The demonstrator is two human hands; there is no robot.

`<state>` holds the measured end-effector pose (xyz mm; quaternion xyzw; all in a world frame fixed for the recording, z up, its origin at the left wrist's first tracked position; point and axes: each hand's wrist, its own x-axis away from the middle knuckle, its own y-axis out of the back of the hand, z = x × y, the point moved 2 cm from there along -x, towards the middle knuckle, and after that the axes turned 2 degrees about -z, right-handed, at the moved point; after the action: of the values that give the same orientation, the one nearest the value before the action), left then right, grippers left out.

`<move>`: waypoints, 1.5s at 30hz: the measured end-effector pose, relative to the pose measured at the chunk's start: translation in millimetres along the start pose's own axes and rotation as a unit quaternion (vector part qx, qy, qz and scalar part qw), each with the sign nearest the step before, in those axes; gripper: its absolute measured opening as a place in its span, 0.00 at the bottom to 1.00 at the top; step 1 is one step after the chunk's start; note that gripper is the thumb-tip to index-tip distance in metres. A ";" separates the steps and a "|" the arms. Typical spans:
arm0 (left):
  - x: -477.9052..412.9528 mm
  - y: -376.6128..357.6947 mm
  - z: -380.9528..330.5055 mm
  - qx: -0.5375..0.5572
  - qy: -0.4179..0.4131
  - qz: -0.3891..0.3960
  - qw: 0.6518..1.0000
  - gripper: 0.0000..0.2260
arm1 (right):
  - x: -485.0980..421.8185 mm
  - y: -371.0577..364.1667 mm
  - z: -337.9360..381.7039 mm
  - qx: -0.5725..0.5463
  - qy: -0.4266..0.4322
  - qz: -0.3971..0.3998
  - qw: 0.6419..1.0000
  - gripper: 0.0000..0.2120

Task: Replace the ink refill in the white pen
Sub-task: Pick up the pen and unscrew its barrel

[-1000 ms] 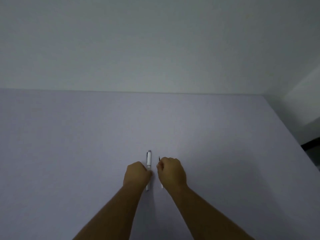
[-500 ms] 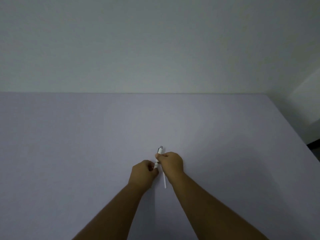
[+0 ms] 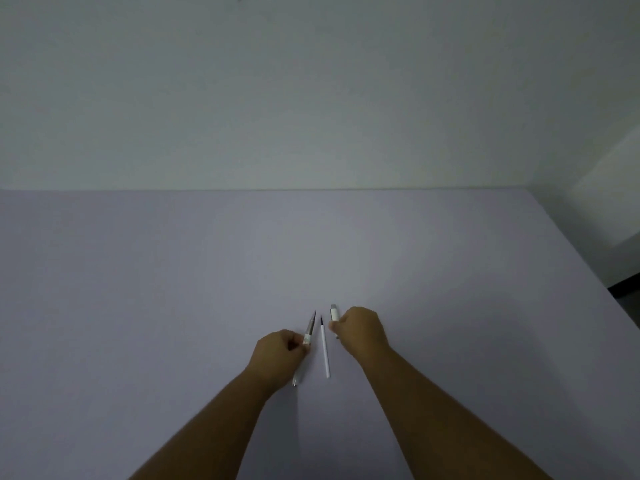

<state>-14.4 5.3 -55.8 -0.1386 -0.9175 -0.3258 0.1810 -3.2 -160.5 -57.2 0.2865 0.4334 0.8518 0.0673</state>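
My left hand (image 3: 282, 355) is closed around the white pen body (image 3: 307, 336), whose bare dark tip points away from me and whose rear end sticks out below my fist. My right hand (image 3: 362, 332) grips the white pen cap (image 3: 334, 312), held apart from the body, to its right. Between my two hands a thin white ink refill (image 3: 325, 351) with a dark tip lies flat on the table, touched by neither hand.
The work surface is a pale lilac table (image 3: 173, 289) that meets a plain white wall (image 3: 311, 98) at the back. The table's right edge (image 3: 588, 271) runs diagonally, with a dark floor gap beyond it.
My hands met over the pen, then drew apart. The cap has come off in my right hand while my left keeps the body; the refill is uncovered on the table.
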 end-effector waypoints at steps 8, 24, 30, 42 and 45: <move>-3.8 0.4 -2.8 0.007 0.013 -0.015 1.000 0.05 | 5.4 -7.0 -5.9 0.040 -0.003 -0.022 0.999 0.16; -2.3 0.5 -0.3 0.040 0.018 -0.018 0.999 0.04 | 10.1 -13.5 -10.8 -0.012 -0.010 -0.031 0.999 0.19; -1.4 1.0 0.5 0.044 0.017 -0.020 0.999 0.04 | 10.2 -14.9 -13.5 -0.014 -0.009 -0.038 0.999 0.20; 0.1 5.6 -11.0 -0.006 -0.021 -0.029 0.999 0.05 | 22.7 5.1 22.4 -0.272 0.080 0.051 0.957 0.17; 2.5 8.1 -17.1 -0.025 -0.040 -0.024 0.999 0.05 | 22.8 6.0 27.1 -0.301 0.077 0.063 0.948 0.13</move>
<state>-9.5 0.6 -38.0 -0.1345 -0.9186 -0.3470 0.1327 -6.4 -137.0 -30.3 0.2132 0.1413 0.9647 0.0627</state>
